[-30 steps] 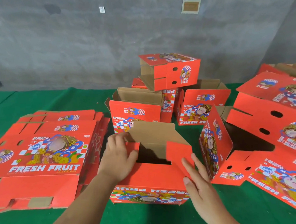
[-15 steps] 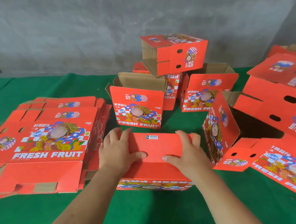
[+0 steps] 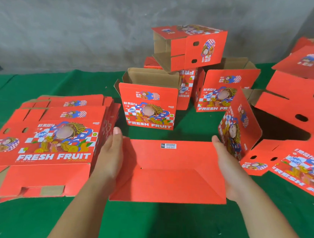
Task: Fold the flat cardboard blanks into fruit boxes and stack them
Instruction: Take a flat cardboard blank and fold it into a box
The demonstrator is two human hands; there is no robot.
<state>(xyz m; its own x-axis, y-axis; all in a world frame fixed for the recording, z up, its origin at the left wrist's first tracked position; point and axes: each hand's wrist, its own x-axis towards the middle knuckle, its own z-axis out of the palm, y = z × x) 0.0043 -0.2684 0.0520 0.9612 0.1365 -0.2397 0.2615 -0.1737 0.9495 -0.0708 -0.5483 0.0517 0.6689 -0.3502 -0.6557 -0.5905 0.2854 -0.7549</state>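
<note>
Bracing the folded box [image 3: 169, 172] between flat palms, left hand [image 3: 111, 156] and right hand [image 3: 226, 167] keep straight fingers against its sides, likely steadying it for lifting.

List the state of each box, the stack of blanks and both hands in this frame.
Box in hands: bottom flaps closed, bottom facing up.
Left hand: open, flat against the box's left side.
Right hand: open, flat against its right side.
Flat blanks: unfolded, stacked.
Front box: upright, top open.
Top box: on its side.
</note>
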